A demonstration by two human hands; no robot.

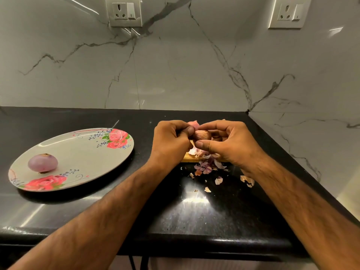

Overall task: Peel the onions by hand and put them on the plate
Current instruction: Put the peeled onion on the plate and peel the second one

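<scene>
A small brown-skinned onion (203, 135) sits between my two hands above the counter. My left hand (171, 142) pinches a pink flap of its skin at the top. My right hand (228, 142) curls round the onion from the right, thumb underneath. One peeled purple onion (42, 162) lies on the left part of the flowered plate (81, 152). Much of the held onion is hidden by my fingers.
Torn onion skins (206, 168) lie scattered on the black counter (194, 211) under my hands. A wooden board edge (188, 158) shows beneath them. The marble wall corner stands close on the right, and the counter's front edge runs below my forearms.
</scene>
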